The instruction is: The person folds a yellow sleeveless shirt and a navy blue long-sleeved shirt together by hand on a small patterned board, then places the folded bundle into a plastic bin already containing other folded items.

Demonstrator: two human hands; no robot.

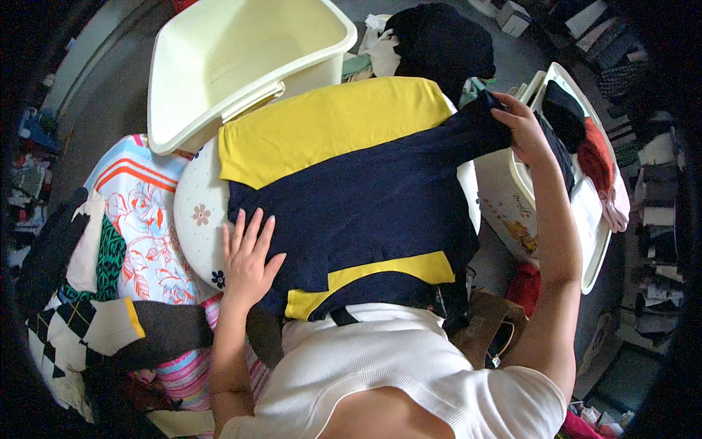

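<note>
A navy and yellow garment [351,208] lies spread over a round white surface with a flower pattern [200,241]. My left hand [249,260] rests flat on the garment's left edge with its fingers apart, gripping nothing. At the upper right, my right hand [518,123] pinches a narrow navy end of the cloth, which looks like a sleeve. A wide yellow part lies along the far side, and a curved yellow band shows at the near edge, close to my body. The garment hides most of the round surface.
Beyond the garment, at the upper left, stands a cream plastic bin [186,71]. A black cloth heap [441,41] lies farther back. On the right, a white container [507,208] holds mixed clothes. Patterned cloths [148,219] and an argyle knit [71,326] are piled at the left.
</note>
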